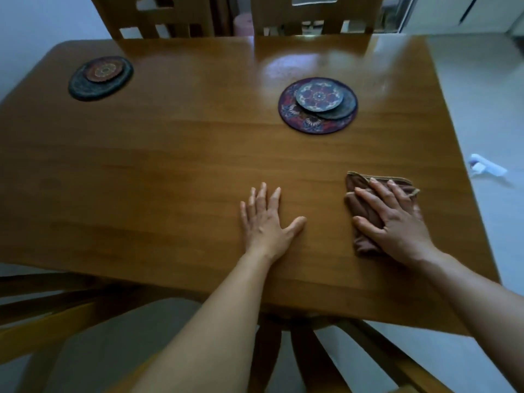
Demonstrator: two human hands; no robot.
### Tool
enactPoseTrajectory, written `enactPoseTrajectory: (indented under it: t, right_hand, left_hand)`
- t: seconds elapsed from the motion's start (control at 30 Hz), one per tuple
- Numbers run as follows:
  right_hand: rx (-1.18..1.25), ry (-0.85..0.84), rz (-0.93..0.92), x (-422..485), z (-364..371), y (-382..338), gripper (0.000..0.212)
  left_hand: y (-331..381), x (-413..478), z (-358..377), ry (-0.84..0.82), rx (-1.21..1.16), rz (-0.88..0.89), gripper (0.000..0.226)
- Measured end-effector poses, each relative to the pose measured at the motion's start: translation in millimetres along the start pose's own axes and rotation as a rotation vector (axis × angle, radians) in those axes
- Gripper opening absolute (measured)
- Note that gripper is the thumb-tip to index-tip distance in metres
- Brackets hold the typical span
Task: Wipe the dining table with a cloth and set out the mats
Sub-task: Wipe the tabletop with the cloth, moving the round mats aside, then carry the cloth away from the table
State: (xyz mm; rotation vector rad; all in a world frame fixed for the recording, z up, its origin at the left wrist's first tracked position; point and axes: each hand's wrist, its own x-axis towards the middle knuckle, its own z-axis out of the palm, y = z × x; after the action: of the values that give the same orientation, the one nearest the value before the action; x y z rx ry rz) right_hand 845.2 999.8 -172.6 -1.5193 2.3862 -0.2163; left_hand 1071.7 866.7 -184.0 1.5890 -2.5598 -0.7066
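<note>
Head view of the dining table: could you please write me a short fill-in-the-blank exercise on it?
The right hand presses flat on the brown ____.
The left hand rests open on the wooden ____.
The round mats sit in ____ separate stacks.
Missing words: cloth; table; two.
</note>
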Motion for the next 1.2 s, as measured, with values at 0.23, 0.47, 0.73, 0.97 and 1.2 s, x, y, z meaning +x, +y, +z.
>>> enactPoseTrajectory:
  t: [0.23, 0.47, 0.73, 0.97, 1.2]
  right_hand:
    - [-0.053, -0.082, -0.077, -51, 6, 6, 0.069]
    - [-0.032, -0.151, -0.325, -106, 3, 33, 0.06]
    - [-0.145, 0.051, 0.125, -128, -13, 31, 0.046]
    - [1.136, 0.051, 0.612, -102, -62, -21, 0.027]
    - [1.604, -0.029, 0.616, -123, -101, -35, 0.022]
  left_hand:
    - [30, -28, 13, -0.058, -0.05, -0.078, 0.096]
    - [45, -63, 20, -0.16, -0.135, -0.051, 0.09]
    - [57, -75, -7, -0.232, -0.324, -0.141, 0.062]
    - [76, -100, -36, -0.244, -0.829, -0.262, 0.037]
    - [102, -109, -63, -0.199, -1.027, -0.236, 0.027]
